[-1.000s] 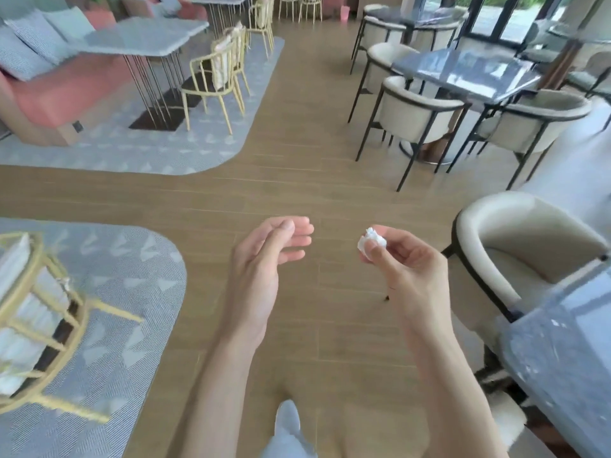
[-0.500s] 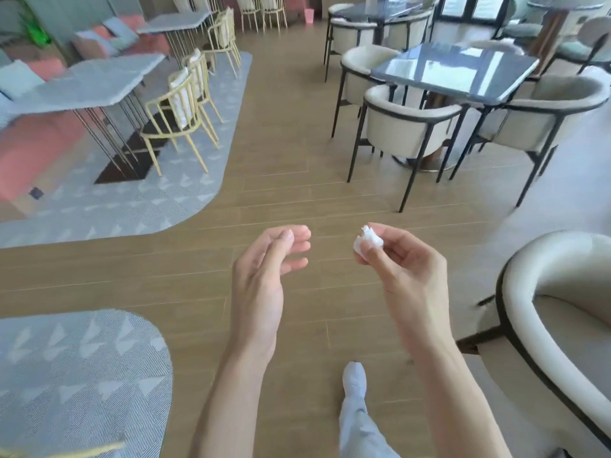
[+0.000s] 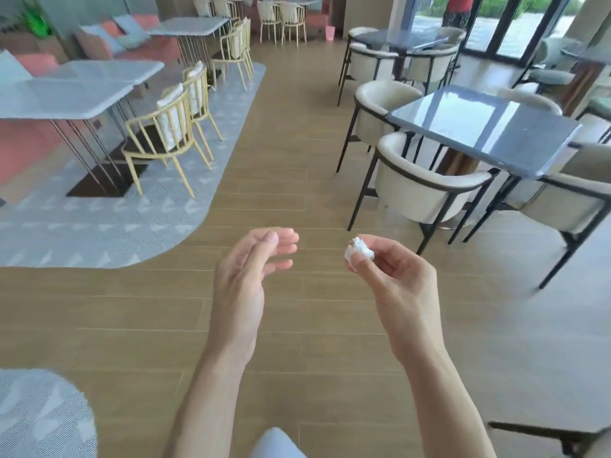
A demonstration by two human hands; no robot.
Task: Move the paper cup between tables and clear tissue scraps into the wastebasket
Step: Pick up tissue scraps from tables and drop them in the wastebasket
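Observation:
A small crumpled white tissue scrap point(image 3: 358, 253) is pinched between the thumb and fingertips of my right hand point(image 3: 395, 280), held at chest height over the wooden floor. My left hand point(image 3: 248, 269) floats beside it to the left, fingers loosely curved and holding nothing. A small pink wastebasket point(image 3: 330, 32) stands far down the aisle by the back wall. No paper cup is in view.
A wooden aisle runs ahead. Dark-topped tables point(image 3: 479, 127) with cream armchairs point(image 3: 420, 190) line the right. Marble tables point(image 3: 76, 90) with yellow chairs point(image 3: 165, 137) stand on a grey rug at left. Another rug corner point(image 3: 39, 414) lies at lower left.
The view has advanced down the aisle and tilted up; the near armchair and yellow chair have dropped out of sight. Both hands keep their pose, the tissue still pinched.

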